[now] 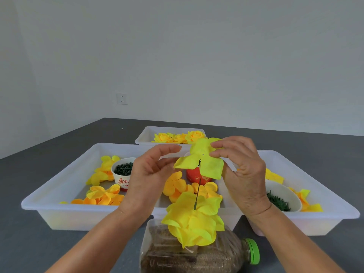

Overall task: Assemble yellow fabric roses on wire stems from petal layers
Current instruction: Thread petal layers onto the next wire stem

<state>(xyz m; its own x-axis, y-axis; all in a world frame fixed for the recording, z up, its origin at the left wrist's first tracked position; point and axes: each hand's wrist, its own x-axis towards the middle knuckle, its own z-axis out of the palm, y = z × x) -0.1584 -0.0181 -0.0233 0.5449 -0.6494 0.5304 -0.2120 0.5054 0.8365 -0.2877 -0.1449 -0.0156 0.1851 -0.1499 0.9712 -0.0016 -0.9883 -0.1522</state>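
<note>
Trays (65,186) on grey table (29,243); white wall (177,56) w/ socket (122,98).

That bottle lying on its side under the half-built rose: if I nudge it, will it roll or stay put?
The bottle looks packed with brown grain, so it is probably heavy and slow to shift. Its ribbed body looks flattish, which should resist rolling. The rose stands on a wire stem in it, so a nudge may wobble that.

A bare room set up as a small handcraft assembly station rather than a lived-in home: plain white walls (197,56) with a single wall socket (122,98), and a dark grey table (49,154) carrying white plastic trays (65,180) of sorted yellow fabric petals (104,196), paper cups of green plastic parts (123,168), and a far tray (146,134) of finished roses (178,137).
</note>
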